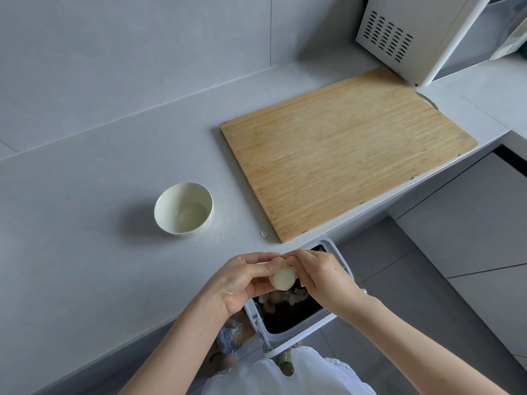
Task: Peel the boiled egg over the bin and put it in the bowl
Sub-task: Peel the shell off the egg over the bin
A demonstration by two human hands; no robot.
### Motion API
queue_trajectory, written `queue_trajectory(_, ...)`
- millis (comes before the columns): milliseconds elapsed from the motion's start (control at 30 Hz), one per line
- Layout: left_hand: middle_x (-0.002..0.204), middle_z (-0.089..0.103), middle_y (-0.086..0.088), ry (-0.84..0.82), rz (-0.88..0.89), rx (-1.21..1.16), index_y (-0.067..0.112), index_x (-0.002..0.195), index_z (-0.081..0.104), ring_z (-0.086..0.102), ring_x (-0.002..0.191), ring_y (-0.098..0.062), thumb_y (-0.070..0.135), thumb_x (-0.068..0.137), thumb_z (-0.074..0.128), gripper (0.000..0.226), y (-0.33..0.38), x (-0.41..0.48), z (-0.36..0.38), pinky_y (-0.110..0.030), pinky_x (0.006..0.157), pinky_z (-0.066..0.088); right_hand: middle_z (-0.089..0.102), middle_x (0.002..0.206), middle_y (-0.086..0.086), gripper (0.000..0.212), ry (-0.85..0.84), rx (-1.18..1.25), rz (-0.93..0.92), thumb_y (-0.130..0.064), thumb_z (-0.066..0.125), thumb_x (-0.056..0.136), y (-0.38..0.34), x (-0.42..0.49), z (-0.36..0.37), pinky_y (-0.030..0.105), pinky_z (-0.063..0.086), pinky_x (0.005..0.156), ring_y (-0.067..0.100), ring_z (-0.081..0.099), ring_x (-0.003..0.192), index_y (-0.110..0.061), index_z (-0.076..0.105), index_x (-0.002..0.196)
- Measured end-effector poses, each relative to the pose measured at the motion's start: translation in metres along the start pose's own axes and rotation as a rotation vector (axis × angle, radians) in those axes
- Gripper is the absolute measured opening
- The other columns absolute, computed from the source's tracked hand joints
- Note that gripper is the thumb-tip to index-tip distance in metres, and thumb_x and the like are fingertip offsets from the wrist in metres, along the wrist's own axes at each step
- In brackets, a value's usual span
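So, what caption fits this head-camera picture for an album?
Over the open bin, the left hand and right hand hold the egg, bowl waiting on the counter.

no readable text, labels or numbers

wooden cutting board [348,158], white microwave [422,35]

A home kitchen. A pale grey counter [85,223] runs along a tiled wall [142,52], carrying a wooden board [342,155], a white microwave [413,32] and a small bowl [182,195]. Below its edge, an open bin [288,336] stands on a tiled floor [427,295] beside grey cabinets [470,218].
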State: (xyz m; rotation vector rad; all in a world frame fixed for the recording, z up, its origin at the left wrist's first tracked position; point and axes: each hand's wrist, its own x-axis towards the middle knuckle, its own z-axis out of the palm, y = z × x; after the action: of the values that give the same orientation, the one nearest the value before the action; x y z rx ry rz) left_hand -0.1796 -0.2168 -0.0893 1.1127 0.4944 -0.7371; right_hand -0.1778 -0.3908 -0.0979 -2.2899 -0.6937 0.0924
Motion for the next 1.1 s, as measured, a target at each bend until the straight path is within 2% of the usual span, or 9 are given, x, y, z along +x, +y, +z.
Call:
queue_trajectory(133,0.095,0.072,-0.016,0.001,-0.019,-0.04,-0.001,0.103,0.067,0.071,0.083,-0.023,0.017,0.065,0.07,0.042,-0.002,0.001,0.0,-0.03,0.067,0.058,0.051,0.065,-0.012,0.036,0.073,0.096,0.094,-0.029,0.037,0.094,0.001,-0.003,0.002,0.002,0.035,0.059,-0.003,0.045,0.057,-0.006,0.064,0.095)
queue_trajectory(233,0.099,0.071,-0.017,0.004,-0.022,-0.084,0.003,0.097,0.068,0.069,0.085,-0.024,0.017,0.064,0.07,0.036,-0.003,0.001,-0.004,-0.032,0.067,0.059,0.054,0.06,-0.008,0.021,0.1,0.102,0.226,-0.02,0.048,0.095,0.009,-0.01,0.006,0.004,0.037,0.059,-0.005,0.051,0.06,-0.01,0.067,0.095)
queue_trajectory(400,0.09,0.074,-0.015,-0.005,-0.027,-0.118,0.006,0.09,0.07,0.071,0.081,-0.024,0.013,0.062,0.07,0.029,-0.003,-0.001,-0.008,-0.035,0.065,0.059,0.064,0.078,-0.01,0.02,-0.016,0.13,0.328,-0.007,0.054,0.09,0.011,-0.015,0.004,0.012,0.042,0.062,-0.003,0.057,0.067,-0.018,0.07,0.097)
queue_trajectory(467,0.092,0.074,-0.015,-0.001,-0.027,-0.109,0.007,0.094,0.069,0.071,0.084,-0.025,0.013,0.063,0.07,0.032,-0.003,-0.002,-0.009,-0.038,0.069,0.059,0.067,0.076,-0.01,0.018,0.002,0.229,0.343,-0.024,0.052,0.092,0.003,-0.013,-0.001,0.023,0.049,0.061,0.003,0.06,0.064,-0.023,0.069,0.099)
queue_trajectory(567,0.095,0.074,-0.013,-0.007,-0.033,-0.079,0.009,0.099,0.069,0.071,0.088,-0.026,0.015,0.065,0.071,0.034,-0.004,-0.003,-0.009,-0.041,0.077,0.058,0.07,0.073,0.003,0.042,0.023,0.329,0.338,-0.059,0.046,0.085,-0.009,-0.009,-0.005,0.036,0.054,0.063,0.016,0.064,0.066,-0.029,0.064,0.106)
queue_trajectory(667,0.094,0.074,-0.012,-0.033,-0.032,-0.06,0.01,0.098,0.07,0.071,0.087,-0.024,0.015,0.064,0.073,0.034,-0.004,-0.004,-0.006,-0.041,0.079,0.058,0.067,0.072,0.004,0.042,0.05,0.294,0.273,-0.054,0.049,0.083,-0.011,-0.005,-0.002,0.033,0.051,0.059,0.015,0.06,0.063,-0.023,0.065,0.106)
queue_trajectory(800,0.091,0.073,-0.014,-0.027,-0.038,-0.078,0.008,0.099,0.068,0.071,0.084,-0.025,0.013,0.066,0.071,0.033,-0.004,-0.005,-0.005,-0.039,0.076,0.059,0.065,0.074,0.001,0.028,0.203,0.12,0.057,-0.033,0.049,0.091,-0.007,-0.007,0.0,0.014,0.044,0.056,0.01,0.057,0.063,-0.013,0.069,0.093)
queue_trajectory(967,0.087,0.073,-0.012,-0.04,-0.041,-0.094,0.007,0.097,0.068,0.071,0.08,-0.023,0.013,0.069,0.07,0.028,-0.005,-0.005,-0.003,-0.035,0.072,0.059,0.058,0.065,0.006,0.029,0.28,-0.113,-0.122,-0.026,0.047,0.095,-0.003,-0.009,0.001,0.025,0.043,0.048,0.019,0.051,0.055,-0.006,0.063,0.081)
queue_trajectory(1100,0.087,0.073,-0.012,-0.048,-0.04,-0.093,0.008,0.095,0.069,0.07,0.08,-0.023,0.013,0.067,0.07,0.029,-0.006,-0.005,-0.002,-0.036,0.075,0.059,0.06,0.069,0.005,0.021,0.271,-0.168,-0.173,-0.022,0.049,0.093,-0.004,-0.012,0.002,0.022,0.043,0.051,0.017,0.052,0.058,-0.008,0.06,0.083)
